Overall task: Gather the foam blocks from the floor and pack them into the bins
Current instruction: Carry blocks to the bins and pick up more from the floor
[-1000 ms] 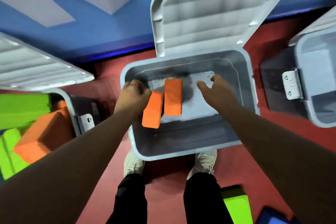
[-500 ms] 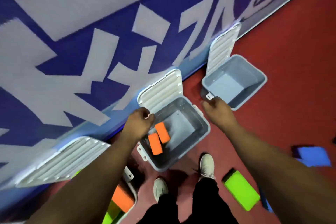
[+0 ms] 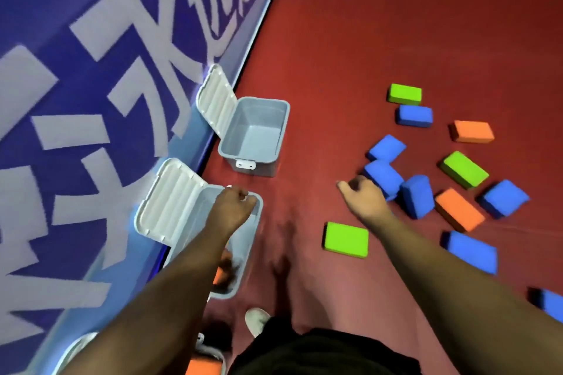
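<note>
Our right hand (image 3: 362,196) has left the far bin (image 3: 265,169) and hangs loosely curled, grip empty, beside blue blocks (image 3: 384,175) on the floor (image 3: 350,39); our left hand (image 3: 234,205) stays fisted, holding nothing, over the near bin (image 3: 249,239), where the orange blocks (image 3: 221,274) lie.

The grey bin nearest me (image 3: 245,243) has its white ribbed lid (image 3: 170,201) swung open, and orange blocks (image 3: 224,271) lie blurred in its bottom. Just beyond stands a second grey bin (image 3: 256,134), its own lid (image 3: 217,99) up too. To my right, scattered on the red floor (image 3: 396,24): one green block (image 3: 345,240) flat and closest, two more green farther out, two orange ones among them, and blue blocks (image 3: 417,196) clustered, some touching.
</note>
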`<action>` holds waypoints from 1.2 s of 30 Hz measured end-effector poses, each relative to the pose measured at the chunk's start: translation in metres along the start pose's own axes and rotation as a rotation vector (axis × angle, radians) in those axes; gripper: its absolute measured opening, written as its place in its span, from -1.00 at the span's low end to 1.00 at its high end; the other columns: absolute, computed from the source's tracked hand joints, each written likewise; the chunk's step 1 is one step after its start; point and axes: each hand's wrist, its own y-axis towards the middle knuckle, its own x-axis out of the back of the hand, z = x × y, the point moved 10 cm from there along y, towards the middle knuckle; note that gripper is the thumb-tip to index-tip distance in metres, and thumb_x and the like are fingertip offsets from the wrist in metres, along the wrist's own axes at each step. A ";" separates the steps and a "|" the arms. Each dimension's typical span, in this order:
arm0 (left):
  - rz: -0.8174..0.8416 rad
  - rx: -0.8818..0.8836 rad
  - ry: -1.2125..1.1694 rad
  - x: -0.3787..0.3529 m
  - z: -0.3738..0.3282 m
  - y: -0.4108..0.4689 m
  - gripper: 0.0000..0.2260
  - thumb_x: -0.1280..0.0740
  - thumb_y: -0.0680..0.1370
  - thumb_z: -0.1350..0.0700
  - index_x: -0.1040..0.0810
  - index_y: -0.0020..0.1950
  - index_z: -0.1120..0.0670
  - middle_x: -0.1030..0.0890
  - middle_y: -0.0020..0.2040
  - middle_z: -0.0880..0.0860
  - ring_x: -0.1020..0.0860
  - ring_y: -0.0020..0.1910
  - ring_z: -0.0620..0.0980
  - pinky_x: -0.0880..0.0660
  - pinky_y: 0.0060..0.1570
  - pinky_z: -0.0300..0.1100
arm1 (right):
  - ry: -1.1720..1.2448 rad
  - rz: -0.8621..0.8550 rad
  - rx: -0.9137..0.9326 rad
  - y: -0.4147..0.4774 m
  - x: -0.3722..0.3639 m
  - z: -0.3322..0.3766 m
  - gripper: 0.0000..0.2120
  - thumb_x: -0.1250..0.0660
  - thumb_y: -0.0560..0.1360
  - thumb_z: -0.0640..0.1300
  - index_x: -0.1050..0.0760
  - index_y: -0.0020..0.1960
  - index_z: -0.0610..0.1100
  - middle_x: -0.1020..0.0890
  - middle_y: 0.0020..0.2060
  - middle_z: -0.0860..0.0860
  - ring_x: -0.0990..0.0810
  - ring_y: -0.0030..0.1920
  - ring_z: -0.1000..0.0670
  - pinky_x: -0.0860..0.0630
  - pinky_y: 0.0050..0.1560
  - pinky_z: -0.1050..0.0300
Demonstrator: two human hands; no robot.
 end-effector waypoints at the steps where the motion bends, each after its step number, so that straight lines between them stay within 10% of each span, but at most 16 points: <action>1: 0.032 -0.037 0.015 -0.022 -0.027 -0.005 -0.90 -0.34 0.52 0.08 -0.55 -0.13 0.10 -0.62 -0.15 0.05 -0.56 -0.09 0.05 -0.41 -0.07 -0.16 | 0.024 -0.033 -0.023 -0.007 0.025 -0.027 -0.56 -0.28 0.56 0.10 -0.55 0.11 -0.29 -0.65 0.06 -0.23 -0.59 0.15 -0.21 -0.43 0.10 0.05; 9: 0.281 -0.371 0.103 -0.235 -0.242 -0.108 -0.96 -0.37 0.52 0.14 -0.58 -0.05 0.08 -0.57 -0.20 0.00 -0.51 -0.15 0.00 -0.35 -0.15 -0.19 | 0.111 -0.260 -0.211 -0.107 0.217 -0.266 -0.73 -0.28 0.56 0.02 -0.40 -0.19 -0.15 -0.52 -0.24 -0.11 -0.46 -0.15 -0.10 -0.31 -0.14 0.09; 21: 0.635 -0.614 0.243 -0.498 -0.451 -0.260 -0.92 -0.35 0.55 0.11 -0.56 -0.06 0.12 -0.57 -0.21 0.02 -0.50 -0.16 -0.02 -0.34 -0.14 -0.21 | 0.307 -0.519 -0.688 -0.245 0.377 -0.559 -0.66 -0.26 0.55 0.09 -0.51 0.05 -0.20 -0.55 -0.10 -0.11 -0.55 0.02 -0.15 -0.32 -0.08 0.12; 36: 1.013 -0.751 0.457 -0.844 -0.652 -0.279 -0.88 -0.30 0.51 0.04 -0.56 -0.12 0.07 -0.59 -0.25 -0.03 -0.51 -0.20 0.01 -0.35 -0.24 -0.19 | 0.369 -0.659 -1.036 -0.169 0.545 -0.779 -0.67 -0.27 0.54 0.10 -0.48 0.02 -0.19 -0.55 -0.13 -0.11 -0.46 -0.11 -0.09 -0.34 -0.10 0.14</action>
